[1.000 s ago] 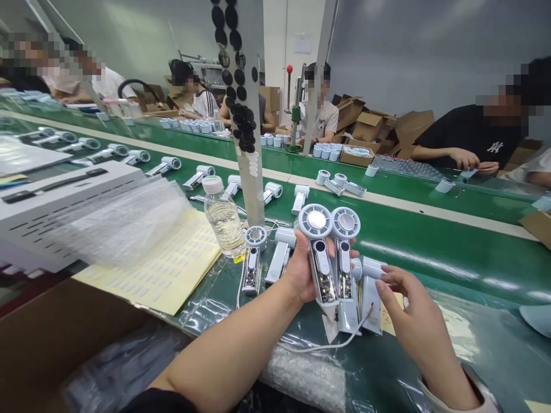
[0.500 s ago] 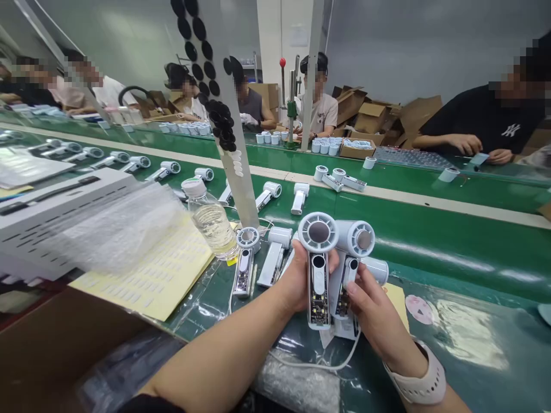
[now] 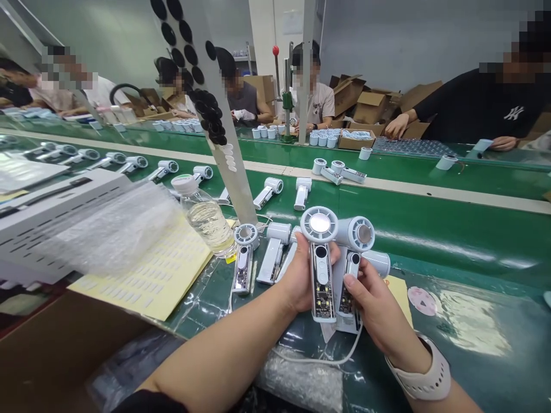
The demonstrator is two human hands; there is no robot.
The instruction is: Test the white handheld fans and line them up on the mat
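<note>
A handheld fan (image 3: 321, 269), its circuit board exposed, is clamped upright in the left grip (image 3: 303, 275), above the green conveyor bench (image 3: 430, 229). A second fan (image 3: 350, 252) is clamped just beside it by the right grip (image 3: 374, 304). Other fan bodies (image 3: 271, 258) are laid on the bench to the left, near a water bottle (image 3: 206, 221), and a white cable (image 3: 318, 361) is looped below the hands.

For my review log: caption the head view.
Left hand holds an opened handheld fan; right hand touches a second fan.
</note>
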